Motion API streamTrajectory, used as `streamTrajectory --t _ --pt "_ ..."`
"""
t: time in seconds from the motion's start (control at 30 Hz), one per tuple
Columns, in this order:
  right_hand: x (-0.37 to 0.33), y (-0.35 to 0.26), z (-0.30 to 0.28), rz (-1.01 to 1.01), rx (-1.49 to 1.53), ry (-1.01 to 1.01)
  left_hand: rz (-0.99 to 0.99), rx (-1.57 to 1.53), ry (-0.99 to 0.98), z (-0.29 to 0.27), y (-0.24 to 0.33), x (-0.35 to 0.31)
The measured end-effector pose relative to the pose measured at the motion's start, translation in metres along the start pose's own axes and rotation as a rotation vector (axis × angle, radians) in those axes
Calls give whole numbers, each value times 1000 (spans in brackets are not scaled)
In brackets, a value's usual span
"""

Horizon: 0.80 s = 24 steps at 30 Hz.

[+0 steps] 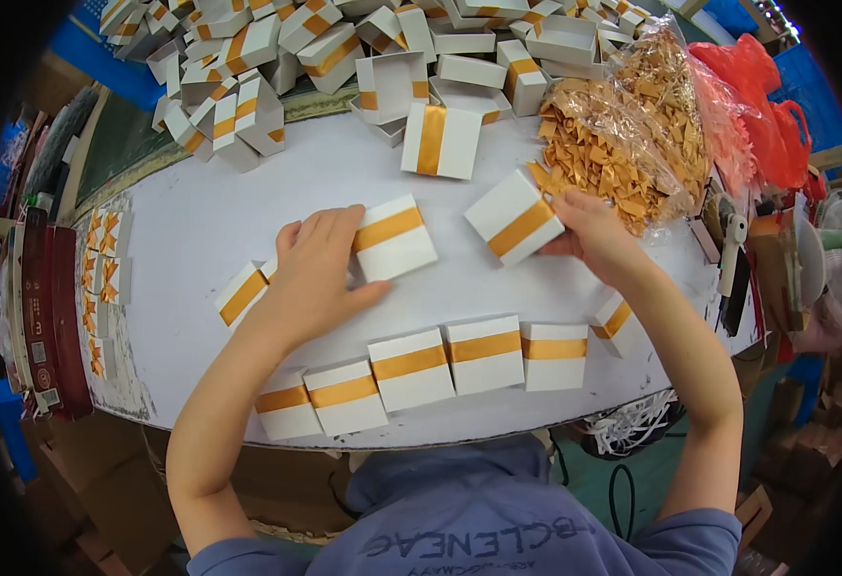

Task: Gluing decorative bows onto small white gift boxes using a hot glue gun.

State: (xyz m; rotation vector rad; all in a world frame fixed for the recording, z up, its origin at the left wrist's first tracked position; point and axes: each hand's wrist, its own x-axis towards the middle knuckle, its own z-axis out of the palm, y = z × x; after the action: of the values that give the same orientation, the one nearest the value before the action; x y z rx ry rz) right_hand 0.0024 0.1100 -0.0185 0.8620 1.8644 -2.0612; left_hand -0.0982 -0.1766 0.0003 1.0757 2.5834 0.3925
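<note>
My left hand (317, 276) is at the left edge of a white gift box (403, 257) with a gold ribbon band. Its fingers are stretched and the thumb stands apart below that box; the hand covers part of the edge. Further right, my right hand (593, 233) pinches the corner of another ribboned gift box (494, 206), which is tilted. Behind my left wrist a ribboned box (239, 296) shows in part. Along the near table edge runs a row of ribboned boxes (411, 382), and one more box (610, 322) lies by my right forearm.
Many boxes (248, 48) are heaped at the back, with one ribboned box (442, 144) in front. A clear bag of gold bows (603, 134) lies at the far right, by a red plastic bag (747, 86). Boxes with bows (106, 274) line the white table's (181, 216) left side.
</note>
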Motion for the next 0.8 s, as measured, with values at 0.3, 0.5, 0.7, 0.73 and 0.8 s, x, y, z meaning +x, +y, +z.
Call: streamTrajectory --t 0.3,0.5,0.7,0.73,0.8 --pt "33 -63 46 -505 -1096 21 288 -110 57 -12 23 3" --pt "61 -59 72 -720 -1549 103 698 -19 -148 12 62 40" --pt "-7 -58 23 -830 -1075 291 705 124 -148 13 66 48" --pt "-22 -51 7 -762 -1081 283 571 115 -129 12 70 45" --pt "-44 -32 -7 -661 -1156 260 430 107 -114 15 70 39"
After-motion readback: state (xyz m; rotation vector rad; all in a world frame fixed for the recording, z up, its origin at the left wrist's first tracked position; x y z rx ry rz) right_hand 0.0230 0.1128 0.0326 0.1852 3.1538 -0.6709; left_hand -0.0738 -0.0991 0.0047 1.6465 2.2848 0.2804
